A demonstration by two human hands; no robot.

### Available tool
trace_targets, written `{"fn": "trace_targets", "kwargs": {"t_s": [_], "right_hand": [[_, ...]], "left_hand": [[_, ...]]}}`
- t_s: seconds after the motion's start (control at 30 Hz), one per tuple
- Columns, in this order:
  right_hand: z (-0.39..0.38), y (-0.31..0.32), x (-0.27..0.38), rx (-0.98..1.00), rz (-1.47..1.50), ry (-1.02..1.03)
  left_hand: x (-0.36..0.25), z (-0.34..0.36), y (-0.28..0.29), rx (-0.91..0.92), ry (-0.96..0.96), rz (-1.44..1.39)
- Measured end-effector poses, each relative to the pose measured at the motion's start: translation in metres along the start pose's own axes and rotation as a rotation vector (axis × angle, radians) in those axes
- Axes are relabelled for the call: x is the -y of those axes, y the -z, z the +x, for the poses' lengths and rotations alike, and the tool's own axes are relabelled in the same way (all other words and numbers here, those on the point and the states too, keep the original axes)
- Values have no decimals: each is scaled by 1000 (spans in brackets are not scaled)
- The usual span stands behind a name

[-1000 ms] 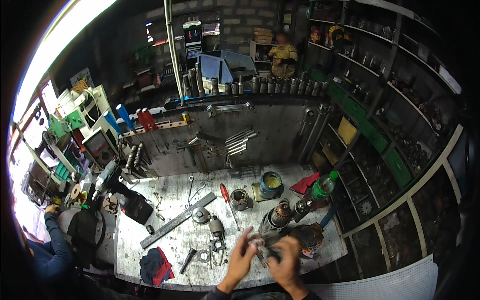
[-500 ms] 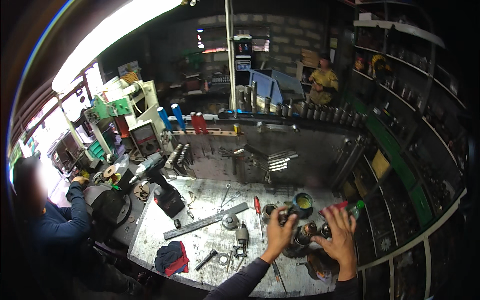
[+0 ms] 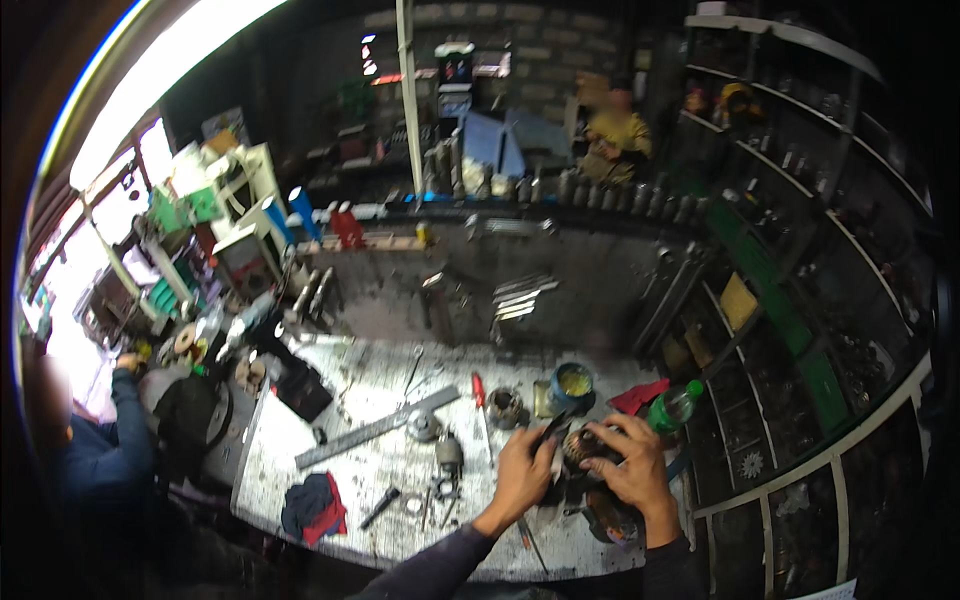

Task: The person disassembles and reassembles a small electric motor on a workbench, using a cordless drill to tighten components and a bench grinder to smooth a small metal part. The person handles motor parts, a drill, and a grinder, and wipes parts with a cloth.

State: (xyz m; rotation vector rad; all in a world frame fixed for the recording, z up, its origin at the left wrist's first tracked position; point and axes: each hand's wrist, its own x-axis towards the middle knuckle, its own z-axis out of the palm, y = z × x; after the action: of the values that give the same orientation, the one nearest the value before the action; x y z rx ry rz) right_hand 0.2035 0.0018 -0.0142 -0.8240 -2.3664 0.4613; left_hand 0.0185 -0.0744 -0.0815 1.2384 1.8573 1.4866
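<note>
LH [image 3: 522, 472]: pinched on dk part [image 3: 556, 426] | RH [image 3: 637, 470]: half-curled nr coppery part [image 3: 578, 446], hold unclear

Dull metal, soft cloth, glossy plastic

The bench top [image 3: 390, 545] looks rough to me, its pale surface scuffed and darkly stained. Dull grey metal makes up the flat bar [image 3: 376, 429], while the coil-like part [image 3: 578, 447] has a ridged, coppery metal finish. I see soft, matt cloth in the crumpled rag [image 3: 310, 506] and smooth, glossy clear plastic in the green-tinted bottle [image 3: 672, 409]. The hanging tools [image 3: 522, 299] gleam like polished metal, the sockets [image 3: 609, 196] look darker and duller, and the block wall [image 3: 540, 42] is rough and matt
</note>
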Motion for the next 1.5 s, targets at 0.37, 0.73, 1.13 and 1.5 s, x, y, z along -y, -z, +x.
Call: {"fn": "trace_targets", "kwargs": {"t_s": [0.37,0.73,1.13,1.5], "right_hand": [[2,-4,16,25,-16,-117],[12,14,36,3,-391,66],[57,32,50,405,-235,310],[45,21,37,309,-241,189]], "left_hand": [[-8,-47,33,261,-83,-45],[-14,-35,4,-39,-149,-166],[0,-25,11,4,-45,-136],[-9,-30,10,81,-130,-69]]}}
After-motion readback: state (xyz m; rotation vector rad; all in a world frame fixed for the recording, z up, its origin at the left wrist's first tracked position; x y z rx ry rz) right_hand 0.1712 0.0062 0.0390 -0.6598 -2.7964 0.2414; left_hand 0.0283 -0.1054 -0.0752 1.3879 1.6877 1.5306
